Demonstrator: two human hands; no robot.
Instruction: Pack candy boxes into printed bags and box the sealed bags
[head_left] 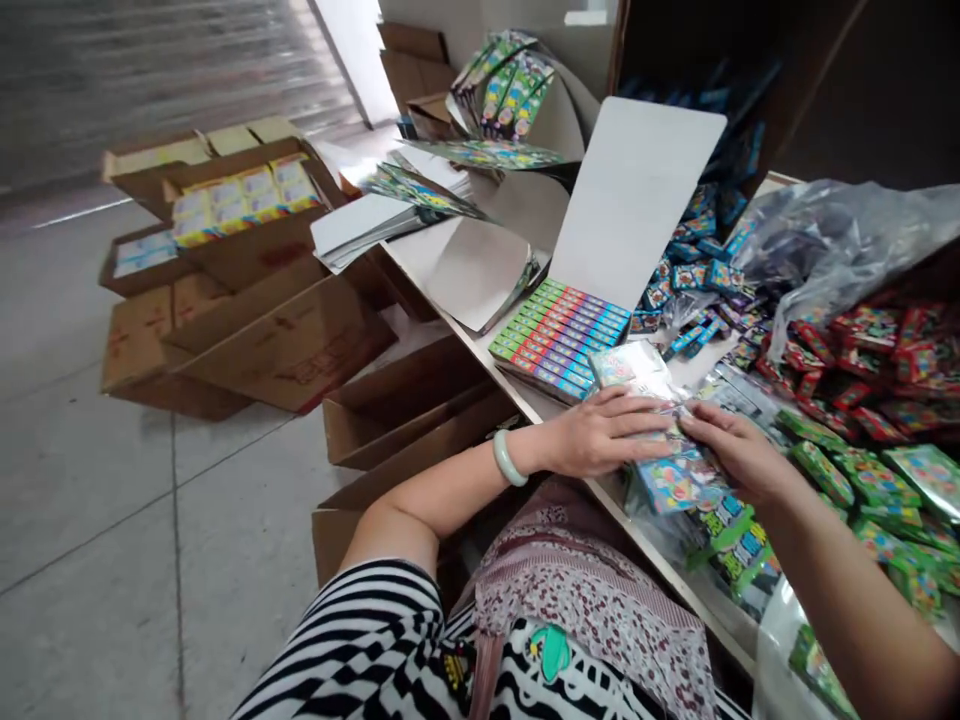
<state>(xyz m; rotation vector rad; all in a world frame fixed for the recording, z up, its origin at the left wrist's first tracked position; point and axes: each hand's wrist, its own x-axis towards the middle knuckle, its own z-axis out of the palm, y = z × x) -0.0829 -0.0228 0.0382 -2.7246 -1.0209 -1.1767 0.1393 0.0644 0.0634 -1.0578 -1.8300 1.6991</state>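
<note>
My left hand (600, 432), a pale green bangle at its wrist, lies with fingers stretched across a colourful printed packet (671, 482) with a shiny, light upper part. Its thumb is hidden. My right hand (735, 450) grips the packet's right edge, thumb on top and fingers out of sight beneath. Just beyond my left hand, an open display box (559, 335) holds rows of small green, red, purple and blue boxes. Its white lid (641, 190) stands raised. Green printed packs (731, 545) lie below the packet.
Loose blue boxes (694, 275), red boxes (900, 350) and green packs (862, 475) are heaped right, beside clear plastic (862, 230). Printed card blanks (480, 280) stand behind the display box. Open cartons (405, 405) sit below the table's left edge; a carton farther left holds yellow packs (244, 205).
</note>
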